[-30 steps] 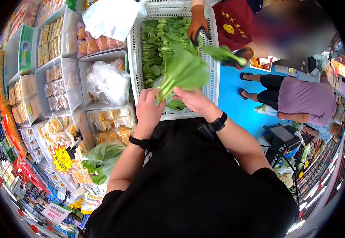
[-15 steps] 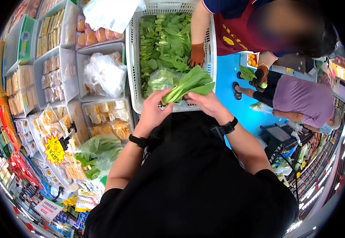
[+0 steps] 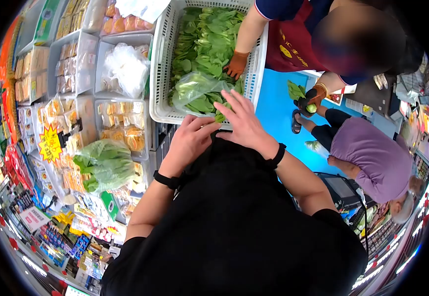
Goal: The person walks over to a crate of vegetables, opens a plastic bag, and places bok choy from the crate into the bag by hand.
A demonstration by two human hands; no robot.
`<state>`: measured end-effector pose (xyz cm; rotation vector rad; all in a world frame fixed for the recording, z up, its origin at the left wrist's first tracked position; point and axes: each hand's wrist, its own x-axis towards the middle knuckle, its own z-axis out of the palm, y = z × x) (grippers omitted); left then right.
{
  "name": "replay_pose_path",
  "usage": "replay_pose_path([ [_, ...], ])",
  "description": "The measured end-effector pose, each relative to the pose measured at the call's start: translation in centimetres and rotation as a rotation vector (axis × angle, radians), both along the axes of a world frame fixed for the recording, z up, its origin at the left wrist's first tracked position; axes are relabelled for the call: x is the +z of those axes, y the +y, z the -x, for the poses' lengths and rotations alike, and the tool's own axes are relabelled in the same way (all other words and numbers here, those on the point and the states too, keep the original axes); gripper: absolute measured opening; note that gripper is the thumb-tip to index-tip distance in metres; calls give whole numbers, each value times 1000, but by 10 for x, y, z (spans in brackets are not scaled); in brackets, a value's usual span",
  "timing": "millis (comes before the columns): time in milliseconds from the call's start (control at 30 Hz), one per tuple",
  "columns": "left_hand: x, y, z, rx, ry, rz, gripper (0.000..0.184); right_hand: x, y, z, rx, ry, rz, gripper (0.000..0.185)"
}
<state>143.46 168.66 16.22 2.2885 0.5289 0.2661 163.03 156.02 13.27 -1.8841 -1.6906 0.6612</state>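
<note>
We are working with both hands at the near rim of the white crate [image 3: 164, 116], and we seem to be handling the bagged portion there. Our right hand [image 3: 246, 123] is hovering over that rim with its fingers released and spreading, while our left hand [image 3: 187, 142] is curling just beside it; we cannot tell whether its fingers are grasping anything. A leafy tip [image 3: 219, 118] is showing between the 2 hands. In our judgement, a move from here is calling for light fingers that are sparing the tender leaves.

The leafy greens [image 3: 209, 42] are filling the crate, looking glossy and bright, with paler stems showing among the leaves. At the crate's near end, a clear bag [image 3: 190, 84] is lying crumpled, with greens showing through it.

A co-worker's gloved hand [image 3: 236, 65] is resting inside the crate, and the other gloved hand [image 3: 318, 93] is holding a small bunch [image 3: 296, 90] to the crate's right.
</note>
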Motion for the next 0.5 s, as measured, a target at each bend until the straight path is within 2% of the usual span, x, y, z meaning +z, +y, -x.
replay_pose_path([
  [67, 7, -11, 2, 2, 17, -39, 42, -6, -10, -4, -29, -33, -42, 93],
  [267, 13, -35, -3, 36, -32, -117, 41, -8, -33, -27, -25, 78, -42, 97],
  [333, 11, -41, -6, 84, -115, -10, 37, -6, -35, -29, 19, 99, -64, 97],
  [400, 11, -47, -9, 156, -121, 80, 35, -6, -34, -26, 77, 114, -90, 82],
  [433, 10, -50, -11, 229, -127, 175, 33, -13, -38, -25, 80, 113, -90, 82],
  [500, 6, -53, -14, 247, -117, 216, 33, -32, -43, -24, 8, 263, 69, 63],
])
